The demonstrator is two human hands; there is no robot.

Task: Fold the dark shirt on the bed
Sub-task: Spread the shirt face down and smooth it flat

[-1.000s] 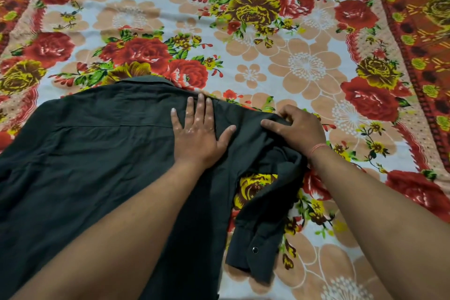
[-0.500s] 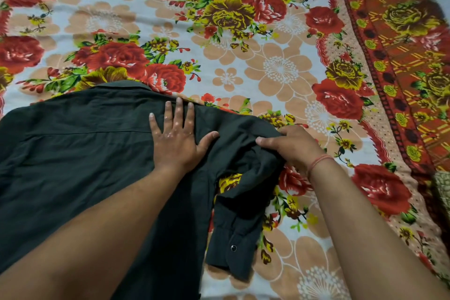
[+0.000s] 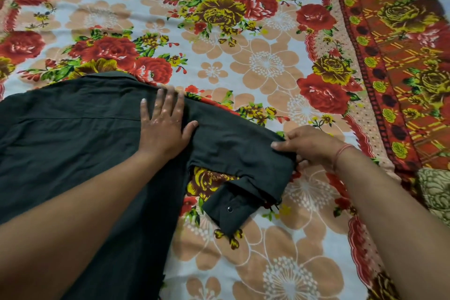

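Observation:
The dark shirt (image 3: 73, 143) lies back up on the bed, its collar toward the far side and its body running off the left and bottom of the view. My left hand (image 3: 163, 126) rests flat with spread fingers on the shirt's right shoulder. The right sleeve (image 3: 243, 153) stretches out to the right and doubles back, so its buttoned cuff (image 3: 226, 212) lies on the sheet below. My right hand (image 3: 309, 146) pinches the sleeve at its outer bend.
The bed is covered by a floral sheet (image 3: 267, 63) in red, yellow and peach, with a red patterned border (image 3: 401, 68) at the right. A wall runs along the far edge. A patterned cushion or cloth (image 3: 435, 187) shows at the right edge.
My right hand has drawn the sleeve out to the right, stretching it flatter. My left hand stays pressed on the shoulder. The camera has shifted a little.

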